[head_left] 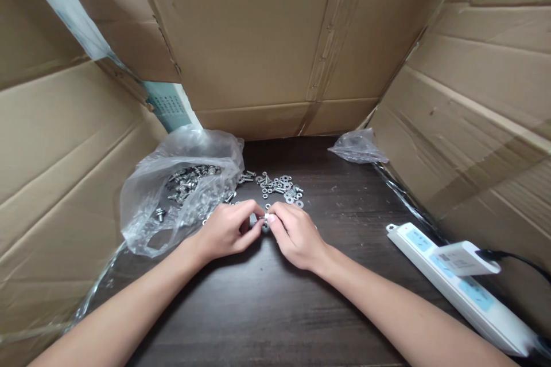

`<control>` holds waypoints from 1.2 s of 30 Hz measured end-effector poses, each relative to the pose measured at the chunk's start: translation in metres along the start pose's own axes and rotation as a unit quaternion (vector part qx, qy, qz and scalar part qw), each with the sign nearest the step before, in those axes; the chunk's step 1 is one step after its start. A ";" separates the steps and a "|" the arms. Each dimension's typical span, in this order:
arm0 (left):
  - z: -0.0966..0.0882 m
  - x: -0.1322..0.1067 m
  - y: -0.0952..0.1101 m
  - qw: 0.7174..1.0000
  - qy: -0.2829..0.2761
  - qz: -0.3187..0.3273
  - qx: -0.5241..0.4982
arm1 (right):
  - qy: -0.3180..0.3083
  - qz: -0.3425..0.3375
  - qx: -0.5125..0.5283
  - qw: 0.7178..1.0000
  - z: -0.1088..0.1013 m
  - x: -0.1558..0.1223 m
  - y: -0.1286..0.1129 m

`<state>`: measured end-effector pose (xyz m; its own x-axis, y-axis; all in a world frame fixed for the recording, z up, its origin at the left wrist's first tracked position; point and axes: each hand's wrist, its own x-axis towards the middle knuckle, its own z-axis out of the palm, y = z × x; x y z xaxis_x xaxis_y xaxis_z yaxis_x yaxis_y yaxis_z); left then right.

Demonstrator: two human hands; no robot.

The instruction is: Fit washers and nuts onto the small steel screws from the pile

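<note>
Fingers: left hand (230, 226) and right hand (299, 235) meet tip to tip, thumb and forefinger of each pinching at one small metal piece (266, 219); other fingers curled in.
Small metal piece: off the near right side of the big bag, held between both sets of fingertips; mostly hidden, so cannot tell bolt from nut-and-bolt set.
Big bag (142, 183): clear plastic, thin, crumpled, slumped on its side; landmark for these notes.
Bag contents: heap of bolts (189, 180), silvery, threaded, many; one stubby bolt with a wide collar (160, 214) sits apart from the heap, toward the bag's near side.
Loose pile: washers and bolts (279, 184) just right of the big bag; flat rings, narrower rings and short shanks, dull metallic shine, some overlapping.
Small bag (359, 146): clear, wrinkled plastic, well right of the big bag; contents cannot be told.
Power strip (413, 246): white, long, hard plastic with pale blue panels, far right of the big bag; white plug-in block (465, 258) on it, black cable (520, 258) attached.
Tabletop (267, 309): dark brown, faintly grained, sheen beneath the big bag.
Cardboard walls (258, 28): brown, creased, taped, rising behind and either side of the big bag.
</note>
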<state>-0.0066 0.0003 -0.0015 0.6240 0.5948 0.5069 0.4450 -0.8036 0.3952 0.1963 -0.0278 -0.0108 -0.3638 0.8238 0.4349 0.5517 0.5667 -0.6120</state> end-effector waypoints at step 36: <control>-0.001 0.000 0.000 1.000 0.001 0.002 0.010 | 0.009 0.004 -0.002 1.000 -0.001 -0.001 -0.003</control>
<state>-0.0068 0.0002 -0.0004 0.6241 0.5913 0.5107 0.4546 -0.8065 0.3781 0.1956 -0.0300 -0.0093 -0.3452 0.8283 0.4414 0.5579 0.5593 -0.6131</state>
